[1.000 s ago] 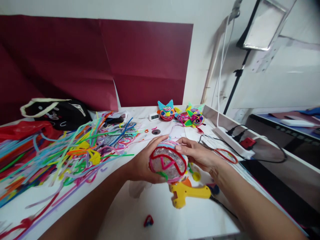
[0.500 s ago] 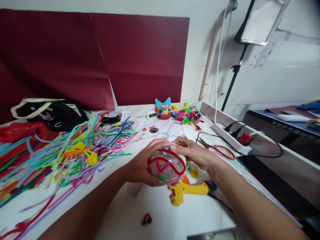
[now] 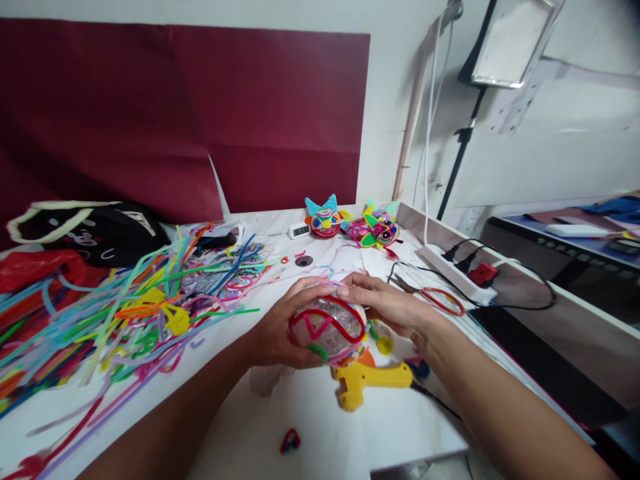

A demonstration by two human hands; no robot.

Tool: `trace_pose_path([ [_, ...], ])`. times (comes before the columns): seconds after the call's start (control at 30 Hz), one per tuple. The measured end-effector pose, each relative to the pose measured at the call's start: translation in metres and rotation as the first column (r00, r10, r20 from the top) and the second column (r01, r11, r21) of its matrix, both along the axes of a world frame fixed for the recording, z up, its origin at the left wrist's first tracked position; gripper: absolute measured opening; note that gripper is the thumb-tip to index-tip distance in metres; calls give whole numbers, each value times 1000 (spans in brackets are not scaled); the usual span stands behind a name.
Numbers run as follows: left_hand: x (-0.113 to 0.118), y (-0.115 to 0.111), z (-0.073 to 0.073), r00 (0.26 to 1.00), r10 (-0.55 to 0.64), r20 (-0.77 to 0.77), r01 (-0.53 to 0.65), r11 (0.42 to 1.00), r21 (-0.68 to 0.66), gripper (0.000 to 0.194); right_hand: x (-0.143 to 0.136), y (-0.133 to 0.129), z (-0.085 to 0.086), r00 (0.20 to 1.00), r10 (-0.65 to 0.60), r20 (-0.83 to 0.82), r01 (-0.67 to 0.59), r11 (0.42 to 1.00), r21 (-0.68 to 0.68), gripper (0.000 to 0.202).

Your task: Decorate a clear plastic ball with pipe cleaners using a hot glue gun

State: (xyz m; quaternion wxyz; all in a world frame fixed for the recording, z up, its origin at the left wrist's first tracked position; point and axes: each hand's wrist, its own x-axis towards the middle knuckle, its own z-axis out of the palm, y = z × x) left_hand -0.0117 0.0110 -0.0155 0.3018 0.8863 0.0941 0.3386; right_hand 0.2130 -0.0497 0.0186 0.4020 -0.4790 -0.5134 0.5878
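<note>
Pipe cleaners [image 3: 150, 300] heaped left on worktop [image 3: 330, 440]; black bag [image 3: 120, 233] behind. Blue-eared craft [image 3: 325, 220], second multicolored craft [image 3: 377, 230] and timer [image 3: 299, 231] at back. Right: scissors [image 3: 440, 301], power strip [image 3: 457, 275]. Yellow glue gun [image 3: 373, 377] closest obstacle, just below the piece in view; contact can't tell. Small red bit [image 3: 290, 441] nearer camera.

Clear craft piece [image 3: 333, 327] up between both hands, center. Left hand [image 3: 280, 327] grip clamped round its left side, thumb low; right hand [image 3: 387, 303] grip clamped on upper right, thumb on top, other fingers partly hidden. Trimmed face toward camera, pink V point down. Red oval outline's long axis sideways, right end lower; whole piece roundish, own long axis unclear.
</note>
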Motion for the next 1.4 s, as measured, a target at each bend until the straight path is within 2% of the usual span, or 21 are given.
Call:
trace_pose_path([
  [0.17,-2,2,1,998,58,28,-55,994,-96,90,1,1,-4,999,10,-52,-8,1000,21,44],
  [0.23,-3,2,2,996,54,72,-36,973,-227,88,0,2,-4,999,15,-51,-13,999,48,42],
  [0.27,-4,3,2,994,42,98,-8,947,-322,87,0,2,-3,999,20,-41,-17,998,67,42],
  [0.37,-6,4,1,980,18,196,98,819,-566,87,2,0,3,999,-11,52,2,985,174,46],
  [0.47,-8,6,0,955,53,292,158,743,-650,91,9,-8,11,963,-106,246,22,947,320,44],
  [0.53,-9,6,0,938,77,337,185,711,-678,93,15,-19,15,898,-148,414,-11,934,358,39],
  [0.6,-9,6,2,929,95,358,195,695,-692,96,19,-35,15,771,-133,622,-104,938,330,32],
  [0.67,-9,4,3,926,109,361,191,689,-700,98,20,-53,11,632,-66,772,-223,939,263,22],
  [0.8,-8,2,4,925,107,364,202,673,-712,100,16,-80,-5,445,51,894,-443,880,171,42],
  [0.87,-8,2,3,927,96,363,210,671,-711,101,11,-84,-13,368,45,929,-488,860,152,49],
  [0.97,-8,2,1,930,80,360,219,666,-713,104,2,-81,-21,265,31,964,-491,865,107,54],
  [1.1,-9,3,1,933,81,350,209,670,-712,105,-7,-77,-28,211,13,977,-494,864,95,63],
  [1.27,-10,2,2,931,103,350,189,683,-706,107,-14,-73,-38,236,-64,970,-501,847,177,53],
  [1.4,-11,4,2,935,124,333,156,700,-697,109,-11,-78,-28,281,-71,957,-482,852,205,47],
])
